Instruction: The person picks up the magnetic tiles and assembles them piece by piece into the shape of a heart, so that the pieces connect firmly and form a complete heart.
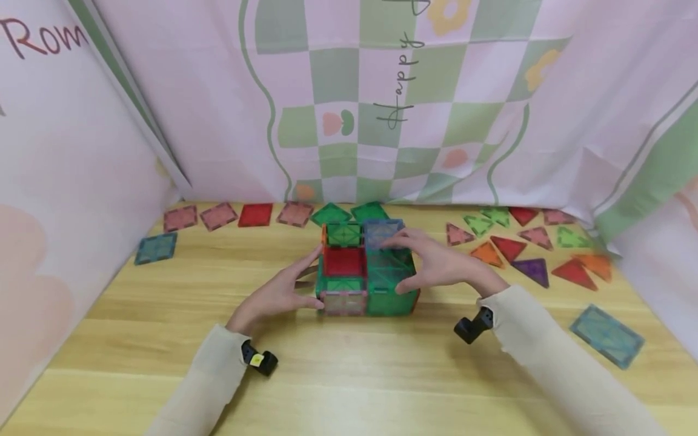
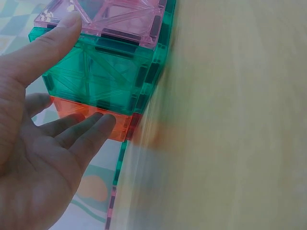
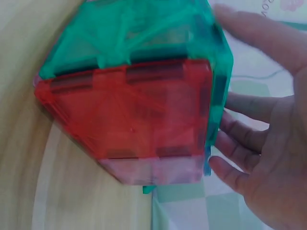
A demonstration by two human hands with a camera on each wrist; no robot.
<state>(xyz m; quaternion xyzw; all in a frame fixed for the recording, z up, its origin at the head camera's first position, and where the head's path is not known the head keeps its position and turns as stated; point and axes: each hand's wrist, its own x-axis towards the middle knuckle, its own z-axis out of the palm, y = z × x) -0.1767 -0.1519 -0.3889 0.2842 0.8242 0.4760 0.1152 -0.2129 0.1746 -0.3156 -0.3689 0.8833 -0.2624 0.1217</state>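
Note:
A box-like structure of see-through magnetic tiles [image 1: 389, 300] stands mid-table, with green, red, pink and blue panels. Its left half shows a red tile [image 1: 345, 262] inside an open-topped part; a green tile covers the right half. A blue tile [image 1: 376, 233] rises at the back right. My left hand [image 1: 280, 297] lies along the left side, its thumb by the pink front tile [image 2: 127, 21] and its fingers extended near the orange tile [image 2: 122, 125]. Over the right half is my right hand [image 1: 438, 260], its fingers loosely bent around the green top's edge, near the blue tile.
Pink and red square tiles [image 1: 255, 215] and green squares [image 1: 331, 214] line the table's back edge. A blue square tile [image 1: 156, 249] lies at left. Several triangle tiles [image 1: 508, 247] spread at back right, above a blue rectangular tile [image 1: 607, 336]. A patterned cloth [image 1: 332, 72] hangs behind.

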